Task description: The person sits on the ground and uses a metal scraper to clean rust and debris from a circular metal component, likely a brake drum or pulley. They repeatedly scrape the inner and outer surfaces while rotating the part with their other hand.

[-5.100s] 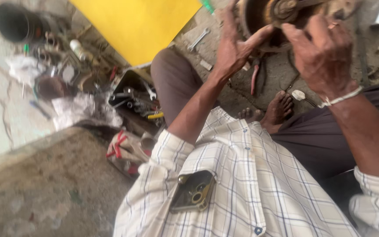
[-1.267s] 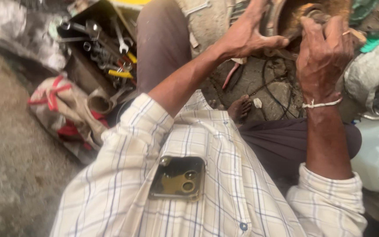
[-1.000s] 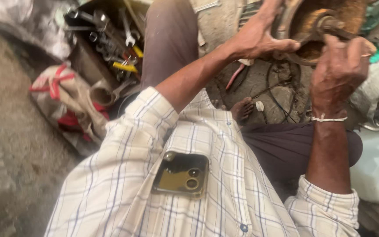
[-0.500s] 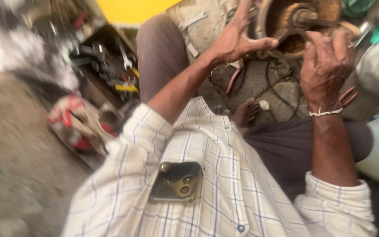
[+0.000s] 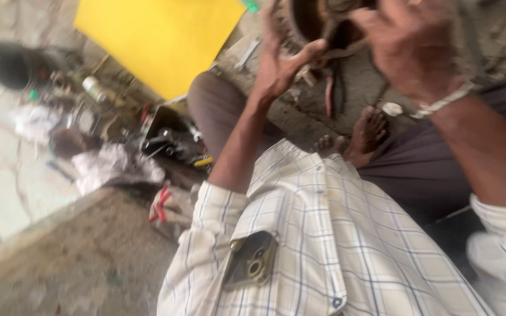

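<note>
Rusty metal drum (image 5: 317, 23) sat top centre, held up off the ground | left hand (image 5: 279, 64) cupped its rim, fingers spread | right hand (image 5: 411, 50) open, fingers loose over the right side, grip blurry | looked heavy, stiff, greasy, so best taken by the rim | toolbox (image 5: 174, 140) lay left

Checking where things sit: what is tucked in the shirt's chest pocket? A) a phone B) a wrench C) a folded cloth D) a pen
A: a dark phone with its camera lenses showing pokes out of the pocket of the checked shirt.
</note>
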